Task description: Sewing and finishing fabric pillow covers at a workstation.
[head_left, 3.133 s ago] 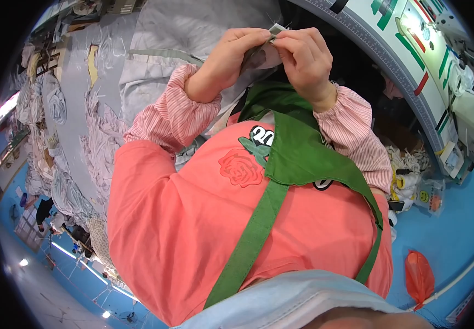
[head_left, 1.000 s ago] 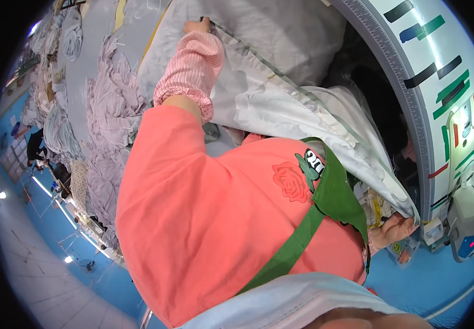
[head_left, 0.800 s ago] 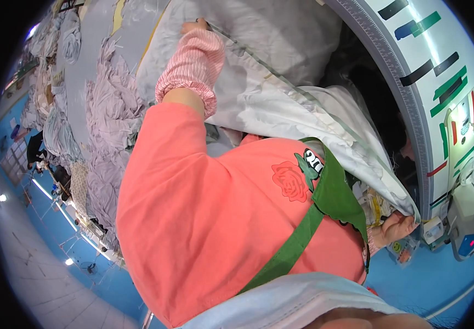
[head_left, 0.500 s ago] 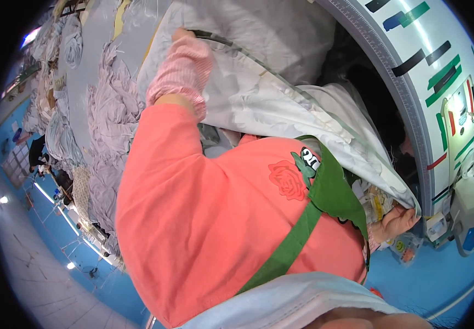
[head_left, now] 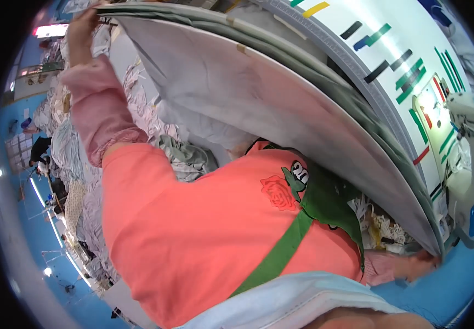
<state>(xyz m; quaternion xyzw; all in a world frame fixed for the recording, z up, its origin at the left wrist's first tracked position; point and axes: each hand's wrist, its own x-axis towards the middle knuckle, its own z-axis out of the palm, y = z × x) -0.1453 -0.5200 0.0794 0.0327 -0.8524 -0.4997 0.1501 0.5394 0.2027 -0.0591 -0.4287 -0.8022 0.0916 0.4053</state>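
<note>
A large pale grey-white cloth (head_left: 248, 82) with a grey-green edge is stretched taut across the view, from upper left to lower right. Raised at the upper left, my left hand (head_left: 85, 24) is closed on one corner of it. At the lower right my right hand (head_left: 416, 266), somewhat smeared by motion, grips the opposite end of that edge. Between the hands the cloth hangs in a broad arc in front of my body, hiding part of the worktable. A crumpled grey-green cloth (head_left: 187, 159) lies beneath my left forearm.
A white worktable (head_left: 407, 33) with a ruler edge (head_left: 324, 38) and coloured tape strips stands beyond the cloth. At the right is a sewing machine (head_left: 470, 164). Fabric heaps (head_left: 86, 214) line the left. Scraps (head_left: 385, 230) lie by my right forearm. A person (head_left: 40, 149) is far left.
My left hand has swung up and outward to the left, pulling the cloth edge tight. My right hand has moved slightly down and right. More of the grey-green edge shows.
</note>
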